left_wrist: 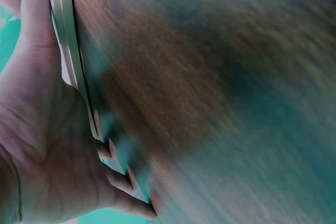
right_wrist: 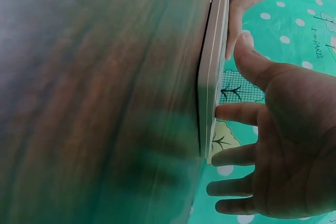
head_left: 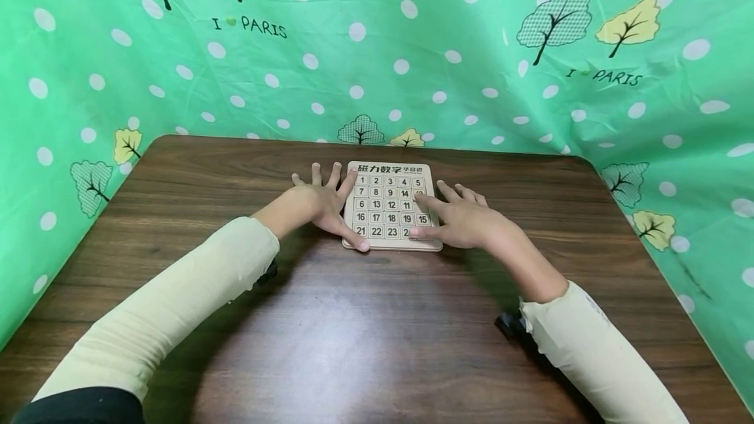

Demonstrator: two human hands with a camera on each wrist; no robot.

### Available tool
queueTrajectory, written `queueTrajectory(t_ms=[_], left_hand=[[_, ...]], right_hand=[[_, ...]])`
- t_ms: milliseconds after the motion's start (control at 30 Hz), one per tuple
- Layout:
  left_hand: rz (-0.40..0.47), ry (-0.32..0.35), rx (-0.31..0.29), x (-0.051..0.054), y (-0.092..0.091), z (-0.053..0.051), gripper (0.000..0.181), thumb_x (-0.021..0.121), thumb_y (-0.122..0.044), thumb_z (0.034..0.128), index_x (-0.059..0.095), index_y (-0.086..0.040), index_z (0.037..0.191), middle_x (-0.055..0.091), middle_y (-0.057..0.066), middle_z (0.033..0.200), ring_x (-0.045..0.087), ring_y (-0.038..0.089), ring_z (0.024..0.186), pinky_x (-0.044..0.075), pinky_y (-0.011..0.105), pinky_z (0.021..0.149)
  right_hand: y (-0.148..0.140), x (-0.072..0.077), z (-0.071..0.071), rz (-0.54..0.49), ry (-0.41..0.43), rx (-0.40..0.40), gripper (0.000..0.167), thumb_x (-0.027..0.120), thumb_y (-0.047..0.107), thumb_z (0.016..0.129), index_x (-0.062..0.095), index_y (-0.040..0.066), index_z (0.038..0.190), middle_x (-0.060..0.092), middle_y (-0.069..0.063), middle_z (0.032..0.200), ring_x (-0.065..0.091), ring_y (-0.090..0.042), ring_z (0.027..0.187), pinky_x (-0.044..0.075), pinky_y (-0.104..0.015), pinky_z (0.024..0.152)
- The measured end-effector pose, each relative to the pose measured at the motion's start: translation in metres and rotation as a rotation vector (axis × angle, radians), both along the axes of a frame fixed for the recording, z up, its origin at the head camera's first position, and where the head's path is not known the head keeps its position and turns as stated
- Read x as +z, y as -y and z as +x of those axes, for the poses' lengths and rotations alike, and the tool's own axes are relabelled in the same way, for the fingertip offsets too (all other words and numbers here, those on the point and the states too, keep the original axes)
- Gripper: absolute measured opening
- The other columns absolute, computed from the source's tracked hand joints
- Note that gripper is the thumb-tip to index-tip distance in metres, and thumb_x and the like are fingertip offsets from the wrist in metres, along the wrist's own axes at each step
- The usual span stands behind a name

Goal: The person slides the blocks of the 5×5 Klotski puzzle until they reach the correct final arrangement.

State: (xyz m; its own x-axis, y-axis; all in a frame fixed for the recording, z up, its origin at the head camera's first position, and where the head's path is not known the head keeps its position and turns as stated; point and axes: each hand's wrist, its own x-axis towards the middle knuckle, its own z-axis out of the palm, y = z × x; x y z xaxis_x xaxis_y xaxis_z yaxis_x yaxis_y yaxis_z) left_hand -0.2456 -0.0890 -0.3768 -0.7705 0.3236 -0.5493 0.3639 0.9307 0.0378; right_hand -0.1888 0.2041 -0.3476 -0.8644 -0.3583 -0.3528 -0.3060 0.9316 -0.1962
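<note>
While the wooden number board (head_left: 397, 245) lay flat near the table's far edge, about midway between its far corners, both hands reached over its sides and hid parts of it. The left hand (head_left: 324, 205) had its fingers spread wide, index at the board's top left and thumb across its lower left corner. The right hand (head_left: 468, 221) held its fingers straight and apart, index over the second row's right end, thumb over the bottom row's; whether that thumb touched could not be told. Inside the board's frame sat square numbered tiles (head_left: 391, 205): 1 to 5 along the top, 16, 17, 18, 19 and 15 in the fourth row, while the right thumb hid the bottom row's end. Pale sleeves (head_left: 177, 293) crossed the table (head_left: 377, 319) from its near side, a small dark object (head_left: 511, 326) beneath the right wrist. Beyond the far edge hung a green dotted cloth (head_left: 501, 110) printed with trees (head_left: 556, 18).
</note>
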Motion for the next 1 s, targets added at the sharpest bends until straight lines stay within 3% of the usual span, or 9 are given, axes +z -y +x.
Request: queueTrajectory(t_ms=[100, 333, 433, 700, 767, 900, 1000], left_hand=[[0.013, 0.004, 0.0, 0.005, 0.001, 0.004, 0.172, 0.067, -0.111, 0.0658, -0.036, -0.026, 0.174, -0.03, 0.021, 0.186, -0.022, 0.063, 0.168, 0.003, 0.095, 0.126], [-0.001, -0.007, 0.004, -0.003, 0.002, -0.002, 0.181, 0.061, -0.119, 0.0526, -0.036, -0.026, 0.174, -0.03, 0.022, 0.186, -0.02, 0.063, 0.169, 0.004, 0.095, 0.125], [0.014, -0.002, 0.003, 0.002, 0.003, 0.0, 0.18, 0.063, -0.117, 0.0551, -0.036, -0.025, 0.174, -0.029, 0.022, 0.186, -0.019, 0.063, 0.169, 0.003, 0.095, 0.126], [-0.007, -0.002, 0.005, 0.0, 0.001, 0.0, 0.178, 0.065, -0.116, 0.0578, -0.037, -0.026, 0.173, -0.031, 0.02, 0.185, -0.022, 0.062, 0.168, 0.003, 0.094, 0.126], [0.003, -0.003, 0.003, 0.003, 0.002, 0.001, 0.177, 0.066, -0.114, 0.059, -0.036, -0.025, 0.174, -0.03, 0.02, 0.186, -0.02, 0.062, 0.169, 0.004, 0.094, 0.126], [-0.009, -0.012, 0.004, -0.01, 0.002, -0.007, 0.185, 0.058, -0.122, 0.0463, -0.038, -0.027, 0.173, -0.03, 0.02, 0.185, -0.019, 0.065, 0.168, 0.004, 0.097, 0.124], [-0.006, -0.014, 0.001, -0.007, 0.001, -0.004, 0.18, 0.06, -0.119, 0.0529, -0.037, -0.026, 0.173, -0.03, 0.021, 0.185, -0.018, 0.066, 0.168, 0.004, 0.097, 0.124]], right_hand=[[0.006, -0.001, 0.0, 0.007, -0.003, 0.011, 0.091, 0.062, 0.076, 0.105, 0.037, 0.03, 0.178, 0.013, -0.029, 0.188, 0.013, -0.065, 0.17, 0.014, -0.082, 0.136], [0.016, 0.0, 0.012, 0.007, -0.004, 0.063, 0.089, 0.061, 0.078, 0.105, 0.036, 0.035, 0.179, 0.014, -0.025, 0.189, 0.014, -0.063, 0.171, 0.016, -0.082, 0.136], [0.01, -0.001, 0.012, 0.006, -0.001, 0.048, 0.087, 0.06, 0.076, 0.106, 0.034, 0.036, 0.179, 0.013, -0.026, 0.189, 0.014, -0.063, 0.171, 0.015, -0.083, 0.135], [-0.011, 0.005, 0.013, 0.023, 0.027, 0.021, 0.088, 0.059, 0.077, 0.106, 0.034, 0.035, 0.179, 0.016, -0.032, 0.186, 0.016, -0.068, 0.168, 0.017, -0.087, 0.132], [-0.011, 0.006, 0.011, 0.015, 0.018, 0.031, 0.084, 0.058, 0.074, 0.108, 0.037, 0.033, 0.178, 0.017, -0.033, 0.186, 0.017, -0.069, 0.168, 0.019, -0.087, 0.131], [-0.001, 0.006, 0.001, -0.008, 0.002, 0.046, 0.078, 0.056, 0.072, 0.11, 0.04, 0.033, 0.177, 0.017, -0.031, 0.187, 0.016, -0.067, 0.169, 0.018, -0.086, 0.132], [0.009, 0.003, -0.008, -0.009, -0.001, 0.05, 0.077, 0.055, 0.07, 0.112, 0.039, 0.033, 0.177, 0.015, -0.031, 0.187, 0.015, -0.066, 0.17, 0.017, -0.085, 0.133]])
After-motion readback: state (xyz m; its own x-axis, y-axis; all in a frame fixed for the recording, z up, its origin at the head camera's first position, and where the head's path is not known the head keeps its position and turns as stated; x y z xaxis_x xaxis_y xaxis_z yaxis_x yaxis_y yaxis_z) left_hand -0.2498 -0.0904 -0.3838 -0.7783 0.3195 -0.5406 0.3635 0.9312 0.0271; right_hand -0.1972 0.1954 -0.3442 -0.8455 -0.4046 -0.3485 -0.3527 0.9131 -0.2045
